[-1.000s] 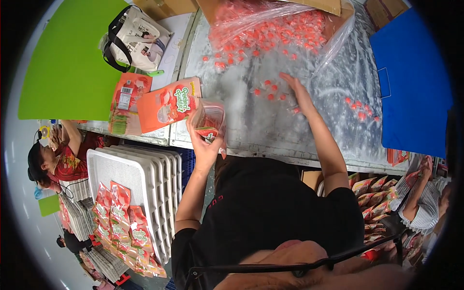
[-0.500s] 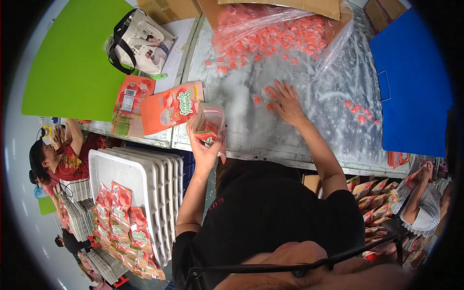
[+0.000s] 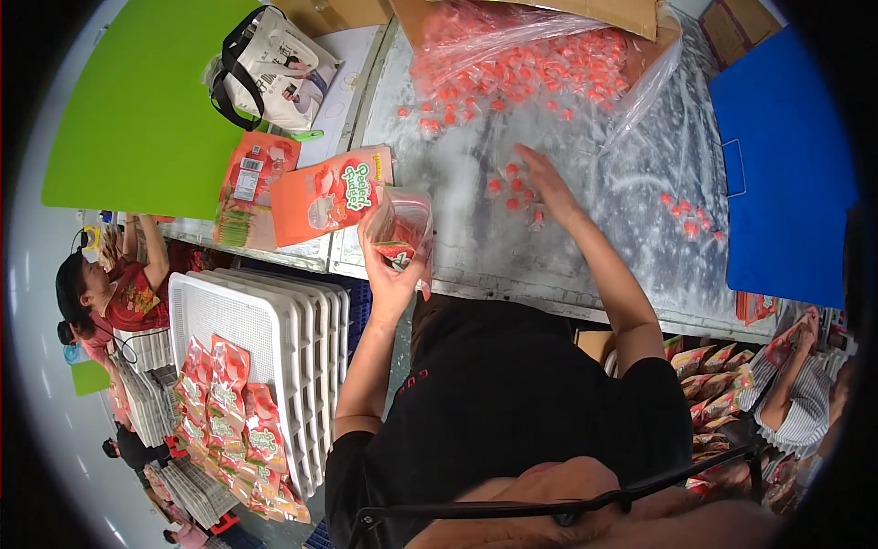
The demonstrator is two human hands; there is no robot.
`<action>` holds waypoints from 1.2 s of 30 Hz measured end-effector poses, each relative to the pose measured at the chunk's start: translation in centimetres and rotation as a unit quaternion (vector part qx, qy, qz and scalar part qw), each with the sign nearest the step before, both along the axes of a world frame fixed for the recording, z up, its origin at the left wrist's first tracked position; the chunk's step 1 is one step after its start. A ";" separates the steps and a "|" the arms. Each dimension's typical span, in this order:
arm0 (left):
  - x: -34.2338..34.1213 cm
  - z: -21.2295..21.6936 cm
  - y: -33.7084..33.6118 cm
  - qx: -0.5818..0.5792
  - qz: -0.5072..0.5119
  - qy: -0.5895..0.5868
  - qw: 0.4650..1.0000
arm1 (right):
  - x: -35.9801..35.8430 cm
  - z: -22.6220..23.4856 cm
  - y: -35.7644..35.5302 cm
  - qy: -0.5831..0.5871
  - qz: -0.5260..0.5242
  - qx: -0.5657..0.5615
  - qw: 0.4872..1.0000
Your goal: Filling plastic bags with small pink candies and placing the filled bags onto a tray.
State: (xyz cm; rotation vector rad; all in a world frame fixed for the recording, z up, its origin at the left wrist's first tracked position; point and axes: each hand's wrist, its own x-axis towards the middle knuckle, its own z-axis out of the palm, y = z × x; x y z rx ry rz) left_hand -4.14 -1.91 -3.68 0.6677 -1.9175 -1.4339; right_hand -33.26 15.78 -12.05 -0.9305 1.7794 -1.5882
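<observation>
My left hand grips a red candy pouch by its side at the table's near edge; the pouch's mouth gapes open. Right of it, my right hand stands edge-on to the metal tabletop, fingers stretched out, holding nothing. A small cluster of wrapped red candies lies just left of its palm. Beyond them, a large heap of the same candies spills from a clear plastic liner in a cardboard box. Flat empty-looking pouches lie left of my left hand.
More loose candies lie at the right, near a blue panel. A tote bag and a green panel are at the left. Stacked white trays hold filled pouches. Other people work on both sides.
My right hand has turned from palm-down over the candies to edge-on at their right. The candies now sit in a closer group, more of them visible. My left hand keeps its hold on the pouch.
</observation>
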 end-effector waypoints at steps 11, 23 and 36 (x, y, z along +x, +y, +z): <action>-1.6 2.7 1.0 -0.183 -0.044 -0.004 0.982 | 5.1 -0.4 0.6 0.531 0.083 0.117 0.835; -3.6 1.8 3.9 -0.216 -0.051 -0.057 0.973 | 10.9 13.1 -6.2 -0.092 -0.150 -0.256 0.951; -4.0 2.1 3.0 -0.149 -0.013 -0.020 0.989 | 11.2 13.3 -7.5 0.009 0.019 -0.331 0.943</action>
